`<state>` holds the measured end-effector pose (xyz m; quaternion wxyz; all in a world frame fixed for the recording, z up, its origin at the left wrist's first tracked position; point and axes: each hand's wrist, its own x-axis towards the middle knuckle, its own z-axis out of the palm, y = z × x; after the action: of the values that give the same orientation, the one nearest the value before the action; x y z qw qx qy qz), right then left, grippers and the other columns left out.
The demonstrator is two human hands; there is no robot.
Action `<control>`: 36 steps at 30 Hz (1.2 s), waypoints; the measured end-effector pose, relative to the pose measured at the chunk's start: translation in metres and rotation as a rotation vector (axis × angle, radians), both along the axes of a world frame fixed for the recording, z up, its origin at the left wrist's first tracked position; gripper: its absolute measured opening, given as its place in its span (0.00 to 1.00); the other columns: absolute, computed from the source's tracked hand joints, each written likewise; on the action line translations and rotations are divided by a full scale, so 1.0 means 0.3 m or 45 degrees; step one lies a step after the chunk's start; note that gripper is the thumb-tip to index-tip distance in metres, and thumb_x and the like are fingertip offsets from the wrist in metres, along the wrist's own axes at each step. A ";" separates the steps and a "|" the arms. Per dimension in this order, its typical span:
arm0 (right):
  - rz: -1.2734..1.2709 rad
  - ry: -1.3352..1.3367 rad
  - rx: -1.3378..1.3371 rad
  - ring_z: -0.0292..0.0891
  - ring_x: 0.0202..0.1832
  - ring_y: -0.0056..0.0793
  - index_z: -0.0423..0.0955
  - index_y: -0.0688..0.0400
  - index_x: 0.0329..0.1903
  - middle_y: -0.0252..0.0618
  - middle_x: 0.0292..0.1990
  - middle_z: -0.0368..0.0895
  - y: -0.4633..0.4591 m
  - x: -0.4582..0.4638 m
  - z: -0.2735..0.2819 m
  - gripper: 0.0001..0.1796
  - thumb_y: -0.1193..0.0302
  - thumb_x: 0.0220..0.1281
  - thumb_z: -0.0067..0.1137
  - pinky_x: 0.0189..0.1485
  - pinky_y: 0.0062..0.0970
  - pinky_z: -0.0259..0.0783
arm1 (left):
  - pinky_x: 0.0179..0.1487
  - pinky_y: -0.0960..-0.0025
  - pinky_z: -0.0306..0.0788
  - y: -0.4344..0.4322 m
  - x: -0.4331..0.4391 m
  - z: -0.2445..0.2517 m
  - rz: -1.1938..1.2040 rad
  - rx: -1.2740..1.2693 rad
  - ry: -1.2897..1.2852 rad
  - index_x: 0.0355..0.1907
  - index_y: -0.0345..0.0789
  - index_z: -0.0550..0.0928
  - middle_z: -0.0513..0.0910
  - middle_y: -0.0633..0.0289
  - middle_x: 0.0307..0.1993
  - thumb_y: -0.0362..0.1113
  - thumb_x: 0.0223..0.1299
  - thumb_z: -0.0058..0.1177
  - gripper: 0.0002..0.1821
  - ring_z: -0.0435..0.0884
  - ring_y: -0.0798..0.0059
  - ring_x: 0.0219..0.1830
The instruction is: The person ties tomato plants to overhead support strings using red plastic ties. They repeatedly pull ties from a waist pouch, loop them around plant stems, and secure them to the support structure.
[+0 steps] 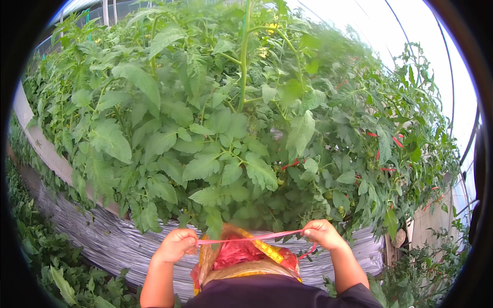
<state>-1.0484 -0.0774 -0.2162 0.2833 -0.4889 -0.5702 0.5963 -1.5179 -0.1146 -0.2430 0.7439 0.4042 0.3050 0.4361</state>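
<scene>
A pink plastic strip [252, 239] stretches nearly straight between my two hands. My left hand [179, 243] is closed on one end of it, and my right hand [321, 233] pinches it near the other, with a loose tail hanging below. Under the strip, against my body, is an open yellow-and-red bag [275, 254] full of tangled pink strips [237, 252]. Leafy tomato plants [231, 154] rise just beyond both hands. One thick upright stem [244, 57] has a green string running along it.
Red ties [397, 142] show among the tomato plants on the right, with some green tomatoes [341, 210] lower down. Silvery plastic film [115, 235] covers the ground below the foliage. A pale board [46, 150] curves along the left. More plants [61, 285] grow at lower left.
</scene>
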 end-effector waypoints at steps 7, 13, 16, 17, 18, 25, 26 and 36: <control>0.282 -0.376 0.573 0.80 0.53 0.37 0.77 0.60 0.61 0.47 0.58 0.79 0.056 -0.213 0.076 0.23 0.70 0.63 0.65 0.54 0.34 0.76 | 0.36 0.70 0.72 0.162 0.138 0.256 0.004 0.759 0.587 0.33 0.33 0.80 0.80 0.66 0.26 0.31 0.66 0.58 0.06 0.78 0.71 0.30; -0.443 -0.643 1.200 0.69 0.65 0.53 0.69 0.61 0.67 0.54 0.65 0.71 0.454 -0.522 0.128 0.31 0.68 0.61 0.65 0.68 0.42 0.67 | 0.45 0.61 0.76 0.312 0.361 0.392 -0.013 1.479 0.921 0.33 0.35 0.81 0.84 0.60 0.34 0.33 0.60 0.63 0.06 0.82 0.61 0.38; -0.174 -0.632 1.418 0.67 0.67 0.53 0.70 0.61 0.66 0.53 0.65 0.72 0.485 -0.619 0.019 0.32 0.64 0.61 0.63 0.69 0.43 0.66 | 0.58 0.56 0.75 0.361 0.378 0.409 0.022 1.602 0.939 0.33 0.36 0.81 0.85 0.59 0.44 0.35 0.58 0.64 0.07 0.83 0.59 0.52; -0.123 -0.659 1.569 0.68 0.66 0.53 0.72 0.61 0.64 0.52 0.63 0.74 0.466 -0.649 -0.027 0.29 0.64 0.61 0.62 0.67 0.43 0.68 | 0.58 0.54 0.74 0.386 0.380 0.408 0.071 1.656 1.052 0.31 0.36 0.81 0.85 0.58 0.45 0.35 0.58 0.64 0.07 0.82 0.57 0.54; -0.001 -0.568 1.425 0.68 0.66 0.54 0.73 0.62 0.62 0.52 0.62 0.74 0.454 -0.676 -0.067 0.26 0.67 0.61 0.60 0.69 0.47 0.64 | 0.59 0.53 0.74 0.421 0.382 0.406 0.133 1.716 1.126 0.29 0.35 0.80 0.84 0.56 0.47 0.35 0.57 0.64 0.08 0.81 0.55 0.56; 0.162 -0.456 1.353 0.70 0.63 0.51 0.78 0.58 0.55 0.46 0.58 0.76 0.411 -0.690 -0.152 0.24 0.68 0.53 0.67 0.66 0.50 0.64 | 0.74 0.46 0.60 0.677 0.395 0.342 0.094 1.351 1.806 0.37 0.31 0.85 0.81 0.51 0.58 0.39 0.64 0.57 0.12 0.70 0.52 0.70; 0.180 -0.426 1.375 0.69 0.64 0.50 0.78 0.58 0.55 0.46 0.59 0.76 0.419 -0.664 -0.143 0.24 0.68 0.54 0.67 0.65 0.49 0.64 | 0.74 0.46 0.60 0.699 0.385 0.328 0.013 1.299 1.796 0.37 0.31 0.85 0.81 0.51 0.59 0.40 0.64 0.57 0.13 0.70 0.52 0.70; -0.300 -0.049 1.148 0.78 0.42 0.32 0.79 0.65 0.41 0.42 0.40 0.81 0.661 -0.450 -0.067 0.08 0.83 0.62 0.54 0.47 0.27 0.74 | 0.57 0.58 0.76 0.722 0.355 0.204 0.065 1.465 1.678 0.34 0.33 0.82 0.85 0.57 0.43 0.40 0.59 0.62 0.11 0.82 0.57 0.49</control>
<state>-1.1834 0.1209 -0.2362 0.5226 -0.3893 -0.7183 0.2436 -1.4113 0.1020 -0.1819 0.0868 0.8798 0.4142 0.2164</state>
